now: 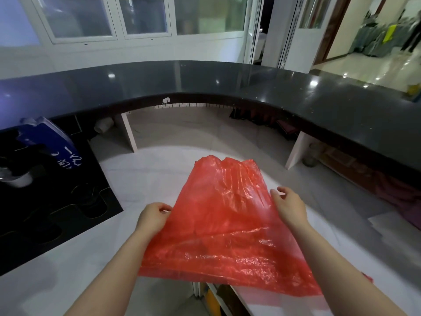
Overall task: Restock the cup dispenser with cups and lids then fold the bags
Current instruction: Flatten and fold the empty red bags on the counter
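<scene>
A thin red plastic bag (223, 226) is spread out flat above the white counter (159, 169), its far end bunched and its near edge hanging over the counter's front. My left hand (153, 216) pinches the bag's left edge. On the opposite side, my right hand (289, 205) grips the right edge. The black cup dispenser (57, 215) with round holes lies at the left; a blue package (49, 139) with white writing sits at its far end.
A curved dark raised countertop (227, 80) runs across behind the white counter. Shelves beneath it hold a white roll (103, 125) and dark items (250, 115). White sheets (387, 222) lie at the right. A doorway opens at the far right.
</scene>
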The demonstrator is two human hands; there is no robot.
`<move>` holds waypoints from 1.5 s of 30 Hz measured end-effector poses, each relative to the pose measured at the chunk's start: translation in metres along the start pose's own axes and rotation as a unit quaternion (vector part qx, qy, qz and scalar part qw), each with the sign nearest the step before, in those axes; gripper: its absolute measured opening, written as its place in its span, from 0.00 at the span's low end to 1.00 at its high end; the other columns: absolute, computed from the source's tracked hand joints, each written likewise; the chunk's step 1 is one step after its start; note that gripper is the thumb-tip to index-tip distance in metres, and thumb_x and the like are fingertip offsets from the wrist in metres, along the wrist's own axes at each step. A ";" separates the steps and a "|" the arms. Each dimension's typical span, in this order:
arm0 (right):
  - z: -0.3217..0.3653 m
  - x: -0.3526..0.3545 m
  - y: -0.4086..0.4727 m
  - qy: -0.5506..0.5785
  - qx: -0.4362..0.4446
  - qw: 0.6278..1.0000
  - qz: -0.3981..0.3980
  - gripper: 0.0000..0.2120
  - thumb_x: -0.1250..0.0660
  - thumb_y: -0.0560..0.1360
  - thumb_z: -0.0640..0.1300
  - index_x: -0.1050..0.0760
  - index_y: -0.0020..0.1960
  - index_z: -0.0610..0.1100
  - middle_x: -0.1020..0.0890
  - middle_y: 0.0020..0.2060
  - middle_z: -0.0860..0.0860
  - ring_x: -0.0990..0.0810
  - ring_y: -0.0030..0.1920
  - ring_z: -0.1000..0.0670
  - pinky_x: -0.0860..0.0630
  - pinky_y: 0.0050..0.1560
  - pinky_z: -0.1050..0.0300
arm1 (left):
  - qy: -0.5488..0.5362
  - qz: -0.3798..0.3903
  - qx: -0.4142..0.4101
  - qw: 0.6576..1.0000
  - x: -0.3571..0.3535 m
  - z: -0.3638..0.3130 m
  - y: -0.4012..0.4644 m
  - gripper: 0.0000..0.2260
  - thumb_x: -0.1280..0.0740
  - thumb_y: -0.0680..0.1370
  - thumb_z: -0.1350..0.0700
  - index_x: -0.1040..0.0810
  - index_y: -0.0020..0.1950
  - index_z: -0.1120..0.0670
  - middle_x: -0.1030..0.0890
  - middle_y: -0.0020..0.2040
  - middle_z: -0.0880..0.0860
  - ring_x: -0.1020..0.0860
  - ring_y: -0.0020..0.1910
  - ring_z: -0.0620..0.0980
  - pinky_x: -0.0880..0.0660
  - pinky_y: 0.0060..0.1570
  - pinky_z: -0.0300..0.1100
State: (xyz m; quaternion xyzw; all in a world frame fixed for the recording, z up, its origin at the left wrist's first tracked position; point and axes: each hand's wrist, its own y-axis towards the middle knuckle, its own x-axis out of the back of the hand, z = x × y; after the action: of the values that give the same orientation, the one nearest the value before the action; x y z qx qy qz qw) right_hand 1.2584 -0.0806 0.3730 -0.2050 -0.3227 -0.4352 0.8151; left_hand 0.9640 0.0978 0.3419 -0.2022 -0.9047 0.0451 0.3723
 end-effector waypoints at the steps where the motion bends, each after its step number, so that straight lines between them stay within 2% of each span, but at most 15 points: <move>1: 0.000 -0.003 -0.001 0.007 -0.014 1.000 0.016 0.20 0.36 0.77 0.52 0.26 0.65 0.42 0.18 0.54 0.42 0.20 0.54 0.41 0.27 0.54 0.52 | 0.012 0.003 -0.004 1.000 -0.002 0.001 -0.001 0.07 0.33 0.75 0.62 0.16 0.44 0.53 0.18 0.37 0.50 0.21 0.38 0.48 0.29 0.37 0.38; 4: -0.008 -0.007 0.000 -0.012 0.000 1.000 0.026 0.09 0.33 0.75 0.48 0.19 0.51 0.44 0.16 0.48 0.46 0.19 0.50 0.43 0.28 0.47 0.55 | 0.035 0.000 -0.003 0.999 -0.007 0.009 -0.003 0.11 0.33 0.74 0.63 0.21 0.36 0.49 0.21 0.32 0.45 0.25 0.32 0.43 0.32 0.31 0.36; 7: -0.016 -0.004 0.001 -0.016 0.014 1.000 0.013 0.06 0.32 0.75 0.43 0.21 0.39 0.46 0.16 0.41 0.47 0.20 0.46 0.44 0.34 0.42 0.57 | 0.047 -0.034 0.008 0.998 -0.005 0.015 -0.003 0.07 0.35 0.77 0.60 0.23 0.40 0.51 0.22 0.38 0.48 0.24 0.38 0.49 0.32 0.38 0.41; 12: -0.029 0.009 0.009 -0.043 -0.021 0.998 -0.029 0.08 0.39 0.78 0.39 0.24 0.43 0.38 0.21 0.41 0.37 0.23 0.46 0.36 0.31 0.45 0.51 | 0.018 -0.129 0.053 0.990 0.008 0.027 0.001 0.05 0.39 0.78 0.60 0.25 0.45 0.57 0.21 0.41 0.54 0.24 0.43 0.56 0.33 0.41 0.44; 16: -0.044 0.023 0.014 -0.091 -0.068 0.993 -0.040 0.09 0.44 0.78 0.31 0.27 0.52 0.27 0.23 0.52 0.29 0.22 0.54 0.32 0.27 0.51 0.47 | 0.000 -0.142 0.091 0.986 0.024 0.034 0.002 0.07 0.42 0.76 0.62 0.25 0.42 0.59 0.19 0.35 0.56 0.21 0.39 0.58 0.32 0.37 0.45; 19: -0.045 0.025 0.013 -0.089 -0.062 0.993 -0.045 0.07 0.42 0.77 0.33 0.26 0.44 0.35 0.21 0.46 0.32 0.22 0.46 0.35 0.29 0.44 0.49 | 0.026 -0.097 0.084 0.991 0.027 0.033 -0.002 0.10 0.41 0.73 0.63 0.27 0.33 0.53 0.22 0.26 0.49 0.20 0.33 0.56 0.32 0.31 0.41; 21: -0.042 0.022 0.013 -0.053 -0.045 0.996 -0.059 0.08 0.41 0.77 0.39 0.29 0.40 0.41 0.22 0.41 0.37 0.25 0.42 0.38 0.31 0.43 0.49 | 0.006 -0.096 0.079 0.992 0.028 0.027 -0.006 0.09 0.39 0.73 0.63 0.22 0.41 0.51 0.19 0.36 0.48 0.18 0.40 0.55 0.29 0.38 0.42; 23: -0.038 0.020 0.015 -0.025 -0.021 0.996 -0.080 0.09 0.40 0.78 0.43 0.26 0.50 0.38 0.20 0.47 0.38 0.22 0.49 0.37 0.29 0.48 0.50 | -0.030 -0.119 0.055 0.991 0.029 0.021 -0.005 0.13 0.38 0.74 0.65 0.21 0.55 0.54 0.19 0.51 0.50 0.21 0.53 0.53 0.30 0.48 0.43; 26: -0.027 0.018 0.018 0.009 0.016 0.996 -0.091 0.13 0.41 0.80 0.45 0.27 0.59 0.38 0.20 0.55 0.40 0.23 0.56 0.38 0.29 0.53 0.50 | -0.089 -0.120 -0.010 0.989 0.034 0.003 -0.002 0.13 0.40 0.77 0.64 0.23 0.59 0.54 0.20 0.57 0.53 0.23 0.57 0.52 0.27 0.57 0.48; 29: -0.016 0.016 0.023 0.017 0.031 0.998 -0.050 0.15 0.42 0.80 0.47 0.27 0.62 0.41 0.20 0.57 0.43 0.23 0.57 0.40 0.32 0.51 0.53 | -0.105 -0.082 -0.061 0.989 0.037 -0.016 -0.001 0.10 0.39 0.80 0.54 0.24 0.60 0.50 0.20 0.56 0.50 0.23 0.56 0.50 0.26 0.55 0.48; 34: 0.002 0.012 0.035 -0.056 0.024 0.996 0.065 0.20 0.40 0.80 0.51 0.30 0.68 0.43 0.20 0.57 0.43 0.22 0.56 0.41 0.27 0.55 0.52 | -0.101 -0.009 -0.092 0.991 0.023 -0.038 0.000 0.12 0.36 0.79 0.49 0.26 0.62 0.47 0.22 0.52 0.48 0.23 0.48 0.41 0.30 0.40 0.30; 37: 0.009 0.005 0.033 -0.033 -0.014 0.981 0.190 0.23 0.38 0.79 0.53 0.33 0.70 0.44 0.19 0.46 0.43 0.21 0.40 0.44 0.23 0.41 0.54 | -0.076 0.032 -0.096 0.992 0.004 -0.043 -0.004 0.15 0.32 0.77 0.50 0.27 0.64 0.46 0.22 0.52 0.49 0.22 0.49 0.45 0.28 0.47 0.36; 39: 0.010 -0.001 0.032 0.039 -0.023 0.972 0.231 0.16 0.36 0.78 0.50 0.26 0.64 0.47 0.20 0.42 0.45 0.24 0.33 0.48 0.27 0.33 0.58 | -0.059 0.044 -0.106 0.992 -0.005 -0.041 -0.009 0.16 0.29 0.75 0.52 0.25 0.62 0.45 0.21 0.51 0.48 0.22 0.49 0.47 0.27 0.50 0.37; 42: 0.007 -0.006 0.030 0.136 -0.041 0.944 0.297 0.12 0.37 0.78 0.43 0.22 0.59 0.51 0.19 0.42 0.40 0.26 0.38 0.45 0.29 0.39 0.51 | 0.013 0.036 -0.152 0.988 -0.015 -0.032 -0.016 0.13 0.28 0.75 0.57 0.20 0.59 0.49 0.18 0.54 0.48 0.22 0.49 0.44 0.30 0.49 0.28; 45: 0.003 -0.011 0.029 0.179 -0.054 0.926 0.328 0.19 0.41 0.75 0.32 0.19 0.54 0.50 0.20 0.44 0.35 0.28 0.42 0.41 0.31 0.45 0.45 | 0.050 0.009 -0.154 0.987 -0.019 -0.027 -0.021 0.09 0.32 0.78 0.56 0.17 0.56 0.50 0.17 0.54 0.47 0.21 0.54 0.44 0.29 0.54 0.34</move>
State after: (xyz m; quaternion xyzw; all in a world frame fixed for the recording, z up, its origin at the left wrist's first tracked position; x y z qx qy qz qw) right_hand 1.2777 -0.0566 0.3659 -0.2620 -0.0624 -0.1900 0.9441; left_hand 0.9878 0.0690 0.3537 -0.2670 -0.8791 -0.1021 0.3814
